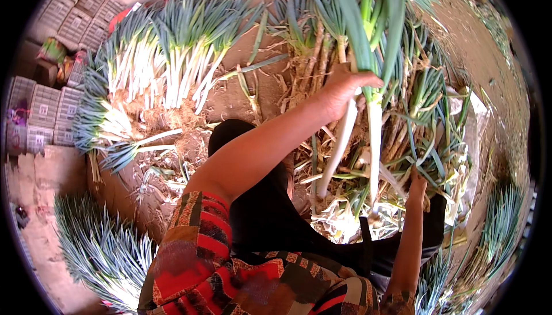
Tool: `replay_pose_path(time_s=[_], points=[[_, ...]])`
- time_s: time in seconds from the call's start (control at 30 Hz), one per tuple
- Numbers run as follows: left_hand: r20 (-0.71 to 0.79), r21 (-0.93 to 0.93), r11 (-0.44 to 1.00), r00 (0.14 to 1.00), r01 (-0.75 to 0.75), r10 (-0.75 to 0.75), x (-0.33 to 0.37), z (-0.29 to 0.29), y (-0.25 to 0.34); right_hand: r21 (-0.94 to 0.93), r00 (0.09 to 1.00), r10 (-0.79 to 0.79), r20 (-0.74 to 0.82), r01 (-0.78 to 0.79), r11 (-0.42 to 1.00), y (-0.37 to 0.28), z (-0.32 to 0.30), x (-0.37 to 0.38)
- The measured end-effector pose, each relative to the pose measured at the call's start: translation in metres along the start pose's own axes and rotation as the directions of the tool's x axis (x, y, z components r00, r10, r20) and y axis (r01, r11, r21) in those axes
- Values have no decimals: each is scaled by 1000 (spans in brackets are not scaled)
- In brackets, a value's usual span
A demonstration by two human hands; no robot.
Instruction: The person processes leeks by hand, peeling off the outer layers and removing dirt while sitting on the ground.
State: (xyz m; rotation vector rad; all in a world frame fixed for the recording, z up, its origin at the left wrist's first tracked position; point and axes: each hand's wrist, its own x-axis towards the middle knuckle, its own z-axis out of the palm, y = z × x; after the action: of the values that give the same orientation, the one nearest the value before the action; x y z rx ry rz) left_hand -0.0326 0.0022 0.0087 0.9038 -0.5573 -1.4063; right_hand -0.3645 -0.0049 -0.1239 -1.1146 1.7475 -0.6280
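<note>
Bright light glares within dark, fisheye-curved edges.

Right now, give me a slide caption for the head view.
Left hand holding up long green onions, right hand lower beside tangled leaves, more onions laid out at left.

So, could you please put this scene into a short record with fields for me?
Left hand: gripping at least two green onions, leaves up, white stalks down
Right hand: low among loose leaves; grip unclear
Left side: white-stalked pile on the ground, roots toward the person
Straight ahead: brown-stalked pile
Far left: stacked boxes
Lower left: leafy bunch
</note>
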Motion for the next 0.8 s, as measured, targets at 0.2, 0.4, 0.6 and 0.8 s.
replay_pose_path(time_s=[0.2, 0.4, 0.6, 0.8], points=[[-104, 25, 995, 990, 100, -97, -5, 14, -18, 217, 801, -524, 289, 478, 851, -101, 85, -94], [-64, 59, 991, 991, 119, -115, -1, 7, -30, -114, 646, -761, -50, 754, 647, -103, 104, -95], [-53, 8, 1000, 999, -9, 9, 5, 7, -40, 33, 704, -709, -50, 710, 703, -104, 109, -100], [-58, 86, 991, 993, 105, -100, 0, 2, -37, 406, 799, -587, 135, 496, 768, -100, 103, -94]])
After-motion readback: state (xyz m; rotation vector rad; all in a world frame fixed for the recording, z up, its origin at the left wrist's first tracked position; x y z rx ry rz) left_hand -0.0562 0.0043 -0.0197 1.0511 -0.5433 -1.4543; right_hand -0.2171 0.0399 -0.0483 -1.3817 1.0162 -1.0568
